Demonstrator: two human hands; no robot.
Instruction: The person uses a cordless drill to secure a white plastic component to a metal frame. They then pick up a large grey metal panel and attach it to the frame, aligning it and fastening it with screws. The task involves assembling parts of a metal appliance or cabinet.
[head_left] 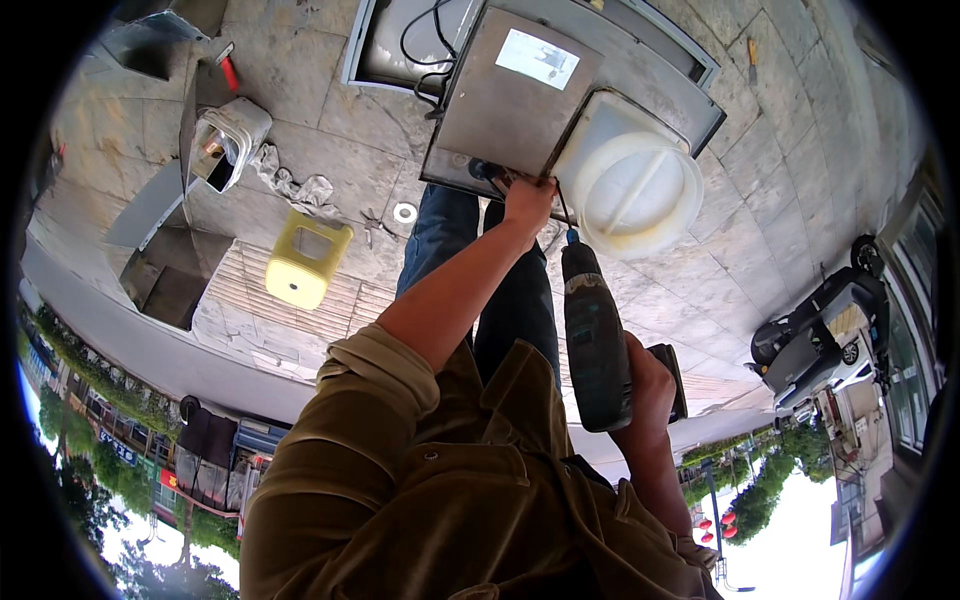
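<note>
My right hand [650, 382] is wrapped round the grip of a dark cordless drill [597, 345]. The drill's long thin bit points away from me, its tip at the near edge of a grey metal appliance [520, 110]. At that edge my left hand [528, 205] is closed, its fingertips beside the bit's tip; what they pinch is too small to make out. A dark round fitting [487, 170] sits just left of those fingers. Right of the bit, a round translucent plastic tub [640, 190] rests on a white plastic panel.
A yellow plastic stool [308, 260] stands on the tiled floor to the left, near pliers [372, 225], a tape roll [405, 212] and a rag [295, 185]. Farther left are a white bucket [230, 140] and a red-handled tool [228, 70]. A scooter [825, 330] is parked at right.
</note>
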